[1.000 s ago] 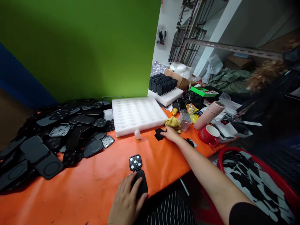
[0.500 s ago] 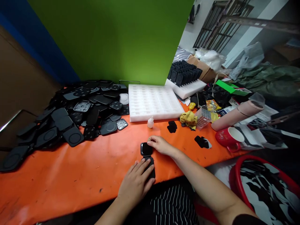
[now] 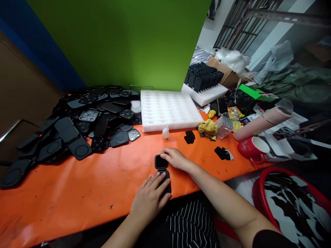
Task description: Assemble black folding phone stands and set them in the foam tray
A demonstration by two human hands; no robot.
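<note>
A small hinged black folding case (image 3: 165, 175) lies unfolded on the orange tabletop, its two square panels in line toward me. My left hand (image 3: 148, 198) lies flat over the lower panel, fingers stretched and a little apart. At the upper panel's top right corner, the bent fingers of my right hand (image 3: 173, 158) are pressed together on the edge of a thin black square pad (image 3: 160, 162), which covers the panel's inside. The right fingertips are partly hidden. Beyond the hands stands a small white squeeze bottle (image 3: 166, 132).
A heap of black hinged panels (image 3: 100, 117) covers the table's left. Behind the bottle is a white foam tray (image 3: 168, 112); another, full of black pieces, stands further back. To the right lie black pads (image 3: 189, 137), a yellow cloth (image 3: 208, 128), a red mug (image 3: 249, 148) and a red basin (image 3: 261, 193).
The black pad has shifted left over the upper panel, covering the pale strip that showed at its left side. My right hand has moved slightly left; my left hand stays on the lower panel.
</note>
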